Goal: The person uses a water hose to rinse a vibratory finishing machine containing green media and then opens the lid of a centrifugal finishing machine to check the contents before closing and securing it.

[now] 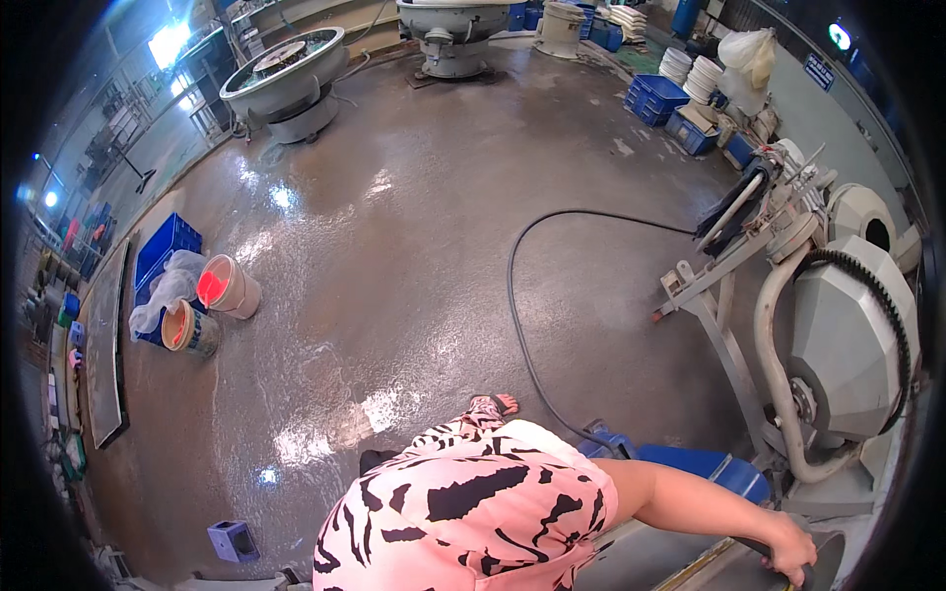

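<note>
My right arm reaches out to the lower right. At its end my right hand (791,554) is closed, its fingers curled down over a dark, rounded thing that I cannot make out. The hand is over a grey metal trough or tub (838,552) at the lower edge. A yellowish-edged bar (705,573) runs beside it. Just behind my forearm lies a blue cylindrical body (705,470), partly covered by the arm. My left hand is out of the picture, and my pink patterned clothing fills the bottom middle.
A black hose (512,286) curves over the wet floor (394,227). A grey mixer drum (847,345) on a metal frame stands at right. Two buckets (229,288) sit beside a blue crate (168,246) at left. Round machines (286,74) and blue bins (655,98) are farther back.
</note>
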A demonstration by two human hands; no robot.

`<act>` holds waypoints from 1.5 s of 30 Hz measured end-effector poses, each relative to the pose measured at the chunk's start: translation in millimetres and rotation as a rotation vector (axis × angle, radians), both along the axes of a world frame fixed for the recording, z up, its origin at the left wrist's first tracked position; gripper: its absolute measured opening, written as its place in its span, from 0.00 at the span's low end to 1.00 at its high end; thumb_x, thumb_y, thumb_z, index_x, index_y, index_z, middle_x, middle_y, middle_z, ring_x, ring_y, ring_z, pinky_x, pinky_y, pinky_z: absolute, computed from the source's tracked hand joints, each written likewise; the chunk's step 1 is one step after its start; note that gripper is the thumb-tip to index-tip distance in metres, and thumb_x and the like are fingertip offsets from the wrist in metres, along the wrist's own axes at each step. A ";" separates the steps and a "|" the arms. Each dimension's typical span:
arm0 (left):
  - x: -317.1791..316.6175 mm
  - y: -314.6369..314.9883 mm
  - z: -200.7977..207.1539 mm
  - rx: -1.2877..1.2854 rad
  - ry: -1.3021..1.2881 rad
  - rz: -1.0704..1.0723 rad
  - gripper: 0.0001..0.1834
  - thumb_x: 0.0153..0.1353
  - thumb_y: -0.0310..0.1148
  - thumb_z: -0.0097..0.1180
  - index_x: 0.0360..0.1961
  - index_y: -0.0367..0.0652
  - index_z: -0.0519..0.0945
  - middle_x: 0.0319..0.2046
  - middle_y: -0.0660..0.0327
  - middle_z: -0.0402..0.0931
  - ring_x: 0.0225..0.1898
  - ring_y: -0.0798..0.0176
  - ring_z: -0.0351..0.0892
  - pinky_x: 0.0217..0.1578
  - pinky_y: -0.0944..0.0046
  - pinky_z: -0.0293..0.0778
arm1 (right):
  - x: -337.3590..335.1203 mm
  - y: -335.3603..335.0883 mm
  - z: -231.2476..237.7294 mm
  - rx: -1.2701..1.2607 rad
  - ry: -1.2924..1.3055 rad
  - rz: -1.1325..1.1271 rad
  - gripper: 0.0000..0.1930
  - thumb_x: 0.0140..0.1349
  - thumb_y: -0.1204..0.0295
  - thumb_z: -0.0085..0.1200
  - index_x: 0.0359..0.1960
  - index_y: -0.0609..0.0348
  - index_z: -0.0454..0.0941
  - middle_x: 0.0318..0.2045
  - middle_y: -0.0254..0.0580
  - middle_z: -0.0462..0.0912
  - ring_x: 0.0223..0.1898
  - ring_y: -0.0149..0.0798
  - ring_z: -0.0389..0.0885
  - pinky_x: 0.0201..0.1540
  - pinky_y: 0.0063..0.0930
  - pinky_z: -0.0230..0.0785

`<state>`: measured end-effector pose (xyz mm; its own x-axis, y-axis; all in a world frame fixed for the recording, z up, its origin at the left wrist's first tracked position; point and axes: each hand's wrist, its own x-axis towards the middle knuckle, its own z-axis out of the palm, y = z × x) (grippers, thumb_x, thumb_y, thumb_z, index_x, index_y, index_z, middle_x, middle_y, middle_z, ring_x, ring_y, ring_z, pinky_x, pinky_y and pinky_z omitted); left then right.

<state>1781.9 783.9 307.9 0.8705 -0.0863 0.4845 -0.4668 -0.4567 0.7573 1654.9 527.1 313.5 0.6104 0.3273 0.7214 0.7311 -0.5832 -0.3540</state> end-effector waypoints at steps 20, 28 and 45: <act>-37.1 -3.4 12.8 -0.046 0.119 0.070 0.17 0.55 0.37 0.47 0.39 0.34 0.77 0.23 0.53 0.80 0.23 0.58 0.82 0.27 0.57 0.77 | 2.3 -19.1 -5.8 0.017 0.050 0.132 0.28 0.60 0.61 0.56 0.59 0.60 0.66 0.52 0.52 0.75 0.52 0.45 0.75 0.53 0.39 0.69; -38.0 -0.5 14.5 -0.054 0.126 0.060 0.17 0.55 0.37 0.47 0.39 0.34 0.77 0.24 0.53 0.80 0.24 0.58 0.82 0.27 0.57 0.77 | 2.4 -22.7 -2.5 0.003 0.078 0.166 0.28 0.60 0.61 0.56 0.59 0.60 0.66 0.51 0.51 0.75 0.51 0.45 0.75 0.54 0.39 0.69; -46.3 -3.8 16.9 -0.053 0.117 0.077 0.18 0.55 0.39 0.48 0.38 0.33 0.77 0.24 0.51 0.80 0.24 0.57 0.82 0.28 0.57 0.77 | 0.8 -65.2 7.3 -0.015 0.106 0.212 0.28 0.61 0.61 0.56 0.60 0.60 0.66 0.51 0.50 0.76 0.51 0.45 0.76 0.55 0.38 0.68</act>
<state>1735.5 780.1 324.8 0.9245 0.0060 0.3811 -0.3387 -0.4458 0.8286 1655.7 462.0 320.9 0.5985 0.4664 0.6513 0.7973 -0.4260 -0.4276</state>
